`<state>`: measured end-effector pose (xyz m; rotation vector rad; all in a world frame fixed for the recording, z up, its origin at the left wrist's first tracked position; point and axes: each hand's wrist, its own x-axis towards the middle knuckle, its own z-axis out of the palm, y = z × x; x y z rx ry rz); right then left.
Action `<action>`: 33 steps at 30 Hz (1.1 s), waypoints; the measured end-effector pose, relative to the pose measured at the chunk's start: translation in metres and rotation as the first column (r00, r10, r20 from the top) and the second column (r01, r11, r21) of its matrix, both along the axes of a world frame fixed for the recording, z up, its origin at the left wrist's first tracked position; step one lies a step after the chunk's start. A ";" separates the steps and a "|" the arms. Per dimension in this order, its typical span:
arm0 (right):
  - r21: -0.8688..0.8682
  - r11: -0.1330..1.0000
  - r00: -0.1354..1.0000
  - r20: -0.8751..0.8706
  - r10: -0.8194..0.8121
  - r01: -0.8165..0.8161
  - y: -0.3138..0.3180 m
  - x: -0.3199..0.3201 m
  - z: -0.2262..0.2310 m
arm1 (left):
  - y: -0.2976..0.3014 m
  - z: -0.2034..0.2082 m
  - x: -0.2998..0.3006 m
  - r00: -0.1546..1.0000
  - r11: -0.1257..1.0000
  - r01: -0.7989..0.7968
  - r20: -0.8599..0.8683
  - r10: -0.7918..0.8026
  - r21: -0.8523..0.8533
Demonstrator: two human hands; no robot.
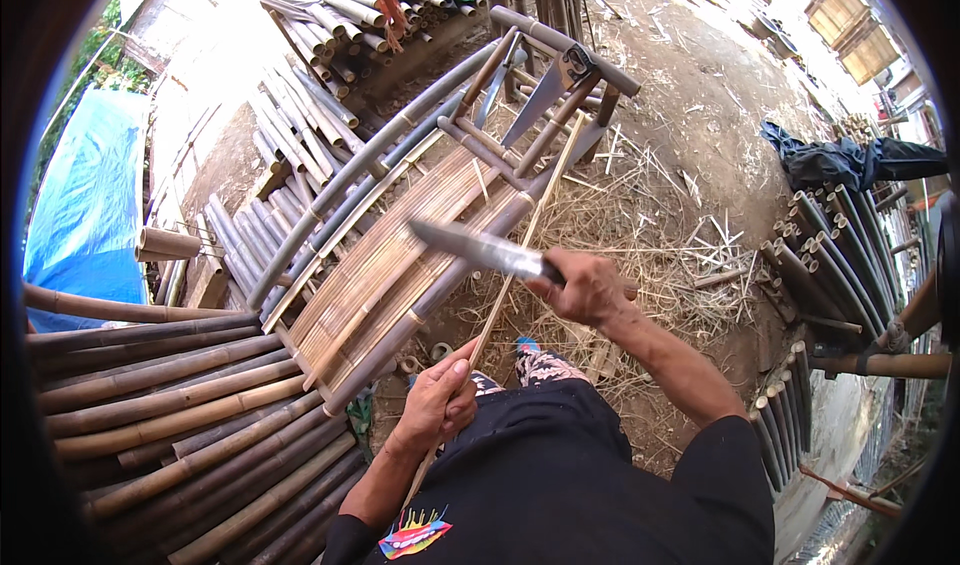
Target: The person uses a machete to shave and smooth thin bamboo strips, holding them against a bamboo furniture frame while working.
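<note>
- Bare left hand point(437, 405) closes around a long, thin, pale bamboo strip point(496, 310) beside the black cloth shirt point(560, 475).
- Bare right hand point(588, 287) wraps around a broad, dark-handled steel knife point(490, 253), blade crossing the strip; contact unclear.
- Good shaving probably wants a shallow blade angle and strokes away from the left hand.
- Beyond: brown, slatted bamboo bench point(375, 270).
</note>
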<state>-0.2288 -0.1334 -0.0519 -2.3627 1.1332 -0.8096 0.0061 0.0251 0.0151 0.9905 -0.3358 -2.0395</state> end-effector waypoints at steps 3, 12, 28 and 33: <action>-0.031 0.995 0.992 -0.079 -0.096 0.094 -0.024 -0.013 -0.010 | 0.010 0.011 -0.001 0.995 0.998 0.051 0.084 -0.053 0.025; 0.311 0.728 0.777 -0.055 -0.628 0.611 -0.124 -0.135 -0.008 | 0.082 0.011 0.035 0.979 0.987 0.152 0.133 -0.157 0.050; 0.200 0.952 0.973 -0.029 -0.229 0.230 -0.018 -0.038 0.011 | -0.009 0.018 -0.033 0.835 0.974 0.170 0.547 -0.062 -0.150; -0.002 0.973 0.973 -0.014 -0.232 0.232 -0.034 -0.059 0.003 | -0.003 0.015 -0.035 0.834 0.965 0.225 0.539 -0.118 -0.137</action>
